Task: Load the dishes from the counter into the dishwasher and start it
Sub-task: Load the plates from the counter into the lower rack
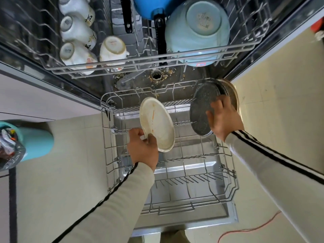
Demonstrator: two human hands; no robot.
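Gripping smooth white plate (pixel 157 123), speckled grey plate (pixel 201 109), over wire rack (pixel 168 206)

— What is the floor like?
— Pale beige tiles (pixel 61 181) with thin grout lines. To the right they look warmer and more yellow, with a faint sheen.
— Is anything lying on it?
— A thin orange-red cable (pixel 249 230) curls across the tiles at the lower right. At the far left a dark strip (pixel 12 199) runs along the floor to the bottom edge.
— And the furniture?
— A plain, pale cabinet front (pixel 35 95) on the left, with a horizontal seam low down. Near it stands a teal bin (pixel 38 142), lined with a clear bag (pixel 8 148) full of crumpled wrappers.
— And the light?
— Soft and even. There is something red (pixel 317 26) in the top right corner, too blurred to name.
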